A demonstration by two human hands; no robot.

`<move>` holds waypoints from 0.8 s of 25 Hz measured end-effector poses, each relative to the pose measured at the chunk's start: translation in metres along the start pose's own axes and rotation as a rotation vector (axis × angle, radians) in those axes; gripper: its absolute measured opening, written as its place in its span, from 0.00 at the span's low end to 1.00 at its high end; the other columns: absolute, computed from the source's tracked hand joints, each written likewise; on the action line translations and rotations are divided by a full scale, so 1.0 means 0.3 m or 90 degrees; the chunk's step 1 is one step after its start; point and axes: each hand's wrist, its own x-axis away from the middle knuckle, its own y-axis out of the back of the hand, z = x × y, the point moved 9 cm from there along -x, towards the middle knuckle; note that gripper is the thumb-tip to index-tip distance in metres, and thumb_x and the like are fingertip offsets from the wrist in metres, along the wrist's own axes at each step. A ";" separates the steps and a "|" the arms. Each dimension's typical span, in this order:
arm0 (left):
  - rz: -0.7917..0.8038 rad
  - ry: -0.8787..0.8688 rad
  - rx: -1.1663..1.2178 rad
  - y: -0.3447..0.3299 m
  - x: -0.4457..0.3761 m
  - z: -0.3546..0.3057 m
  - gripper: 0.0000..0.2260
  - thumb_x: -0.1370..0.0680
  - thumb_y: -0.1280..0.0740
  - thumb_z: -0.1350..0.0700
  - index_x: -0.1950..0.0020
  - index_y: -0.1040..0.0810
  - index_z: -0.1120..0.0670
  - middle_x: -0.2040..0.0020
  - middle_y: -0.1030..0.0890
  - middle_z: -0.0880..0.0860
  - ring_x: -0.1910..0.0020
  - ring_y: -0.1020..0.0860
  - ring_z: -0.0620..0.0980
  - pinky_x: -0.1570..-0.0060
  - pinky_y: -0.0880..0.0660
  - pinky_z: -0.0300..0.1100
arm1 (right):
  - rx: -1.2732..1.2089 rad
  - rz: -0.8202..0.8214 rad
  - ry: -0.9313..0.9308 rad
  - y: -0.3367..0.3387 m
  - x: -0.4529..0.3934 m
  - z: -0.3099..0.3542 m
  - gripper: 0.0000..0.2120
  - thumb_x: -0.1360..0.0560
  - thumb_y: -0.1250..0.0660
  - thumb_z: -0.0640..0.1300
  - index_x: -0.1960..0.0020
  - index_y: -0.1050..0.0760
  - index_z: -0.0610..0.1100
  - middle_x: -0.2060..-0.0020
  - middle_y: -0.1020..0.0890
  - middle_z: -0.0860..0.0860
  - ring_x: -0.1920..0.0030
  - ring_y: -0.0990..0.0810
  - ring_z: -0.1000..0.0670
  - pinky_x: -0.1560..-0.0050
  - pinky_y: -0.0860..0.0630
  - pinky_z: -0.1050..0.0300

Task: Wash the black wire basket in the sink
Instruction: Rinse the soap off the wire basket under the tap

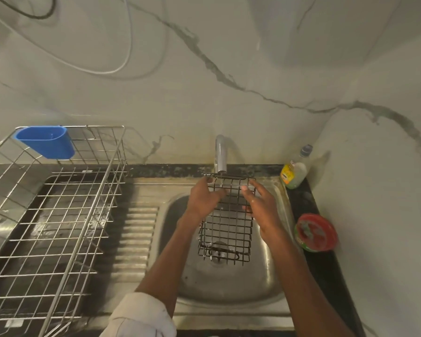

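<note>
Black wire basket [225, 222] is held over the sink [229, 295] bowl, upper rim right under the tap [220, 154] spout, lower end hanging above the drain. Left hand [203, 199] grips the upper left side, thumb hooked across the wires. Right hand [261, 205] is on the right side wall, fingers mostly straight and spread; contact looks like pressing, not clamping, though a curl behind the mesh can't be ruled out. Handling judgement: light, rigid welded wire, coated, so slick when wet. Mesh gives plenty of finger purchase; hooking through cells near the rim beats flat palm contact. Not fragile, though thin wires could bend if squeezed hard. Water passes straight through, so it likely needs rotating to wet all faces.
</note>
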 end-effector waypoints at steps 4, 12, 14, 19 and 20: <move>0.006 -0.003 0.002 -0.024 0.024 -0.032 0.34 0.26 0.23 0.45 0.24 0.28 0.55 0.36 0.17 0.53 0.46 0.14 0.56 0.41 0.16 0.56 | 0.002 -0.023 0.015 0.046 0.000 -0.002 0.25 0.22 0.28 0.56 0.26 0.27 0.56 0.27 0.26 0.50 0.34 0.22 0.46 0.39 0.19 0.40; -0.001 -0.018 0.016 0.042 0.041 -0.002 0.35 0.25 0.24 0.48 0.20 0.30 0.55 0.29 0.22 0.49 0.54 0.12 0.50 0.45 0.15 0.57 | 0.070 0.048 0.036 -0.030 0.007 0.012 0.34 0.25 0.27 0.63 0.24 0.33 0.58 0.25 0.28 0.50 0.32 0.22 0.46 0.42 0.18 0.42; 0.019 -0.026 0.029 0.024 0.037 -0.014 0.33 0.24 0.23 0.51 0.22 0.29 0.56 0.30 0.22 0.50 0.57 0.13 0.50 0.52 0.14 0.52 | 0.155 0.067 0.030 -0.019 0.013 0.000 0.45 0.31 0.25 0.67 0.21 0.41 0.59 0.22 0.34 0.48 0.28 0.28 0.43 0.36 0.22 0.42; 0.142 -0.041 0.085 -0.047 -0.002 -0.062 0.31 0.22 0.24 0.59 0.20 0.29 0.56 0.26 0.22 0.54 0.43 0.15 0.50 0.45 0.18 0.45 | 0.251 -0.012 0.128 0.103 0.041 0.076 0.53 0.39 0.15 0.56 0.22 0.41 0.54 0.26 0.34 0.47 0.27 0.32 0.47 0.35 0.32 0.55; 0.178 -0.043 0.099 -0.058 -0.004 -0.078 0.31 0.22 0.24 0.59 0.20 0.29 0.56 0.26 0.22 0.54 0.38 0.18 0.50 0.39 0.21 0.45 | 0.213 0.012 0.119 0.115 0.039 0.081 0.55 0.39 0.14 0.53 0.22 0.42 0.53 0.28 0.31 0.47 0.30 0.29 0.48 0.37 0.30 0.58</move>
